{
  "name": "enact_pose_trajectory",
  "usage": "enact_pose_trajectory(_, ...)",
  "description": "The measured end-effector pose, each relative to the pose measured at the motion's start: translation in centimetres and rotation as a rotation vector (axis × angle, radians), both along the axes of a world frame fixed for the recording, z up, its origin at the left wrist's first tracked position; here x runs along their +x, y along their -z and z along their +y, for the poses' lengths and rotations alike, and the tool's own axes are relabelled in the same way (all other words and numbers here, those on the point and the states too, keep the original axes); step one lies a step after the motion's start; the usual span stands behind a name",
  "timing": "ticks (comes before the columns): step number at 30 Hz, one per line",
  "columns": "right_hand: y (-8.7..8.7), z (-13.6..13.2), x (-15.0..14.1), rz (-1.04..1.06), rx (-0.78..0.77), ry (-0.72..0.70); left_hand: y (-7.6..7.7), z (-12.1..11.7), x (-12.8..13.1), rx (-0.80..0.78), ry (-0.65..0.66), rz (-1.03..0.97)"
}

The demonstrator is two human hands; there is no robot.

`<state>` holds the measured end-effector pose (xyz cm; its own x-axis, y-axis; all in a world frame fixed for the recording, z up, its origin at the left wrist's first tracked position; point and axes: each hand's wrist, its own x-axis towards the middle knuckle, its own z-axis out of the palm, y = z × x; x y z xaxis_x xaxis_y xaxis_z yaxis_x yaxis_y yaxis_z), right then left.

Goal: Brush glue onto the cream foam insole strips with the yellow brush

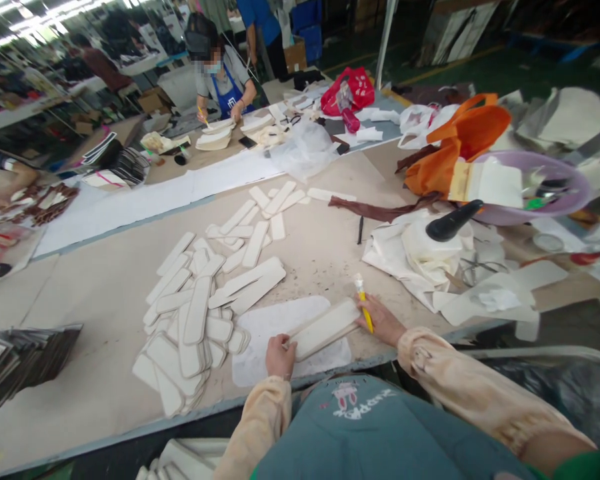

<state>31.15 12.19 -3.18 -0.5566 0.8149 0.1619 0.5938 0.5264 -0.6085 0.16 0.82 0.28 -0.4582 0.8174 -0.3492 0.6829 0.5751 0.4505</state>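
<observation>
My left hand [281, 357] is closed on the left end of a long cream panel with rounded ends [325, 330], thumb on top. At the panel's right end is my right hand [383, 321]. Its fingers wrap round a yellow pen-like tool with a whitish upper end [364, 303] and also touch the panel. More than one layer seems to show at the panel's edge. Beneath it lies a white paper sheet [285, 313]. To the left, a loose heap of similar cream panels [195, 313] covers part of the table.
Right of my hands are a black-handled tool [453, 221] on white cloth, scissors [475, 267], an orange bag [455, 143] and a purple basin [570, 180]. A stack of dark-edged pieces [25, 363] stands far left. Across the table a co-worker [225, 83] handles pale pieces.
</observation>
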Motion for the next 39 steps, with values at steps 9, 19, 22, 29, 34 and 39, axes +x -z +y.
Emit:
enact_pose_trajectory(9, -4.7, 0.0, -2.2, 0.156, -0.048, -0.094, -5.5, 0.2, 2.0, 0.351, -0.092, -0.629)
enact_pose_trajectory(19, -11.9, -0.1, -4.6, 0.507, -0.388, -0.144, -20.2, 5.2, 1.9, 0.543, -0.183, -1.240)
enact_pose_trajectory(22, -13.8, -0.1, -6.0, 0.641, -0.384, -0.101, -23.0, 5.5, 0.7, 0.572, -0.163, -1.299)
enact_pose_trajectory(29, -17.2, -0.3, -7.8, 0.814, -0.662, -0.032, -23.4, 4.9, -2.2, 0.718, -0.411, -1.324)
enact_pose_trajectory(34, -18.9, -0.6, -6.9, 0.702, -0.506, 0.105, -19.4, 2.7, -3.7, 0.773, -0.626, -1.222)
enact_pose_trajectory(39, -20.1, -0.7, -6.9, 0.625, -0.438, 0.107, -15.9, 0.9, -3.6, 0.777, -0.859, -1.162)
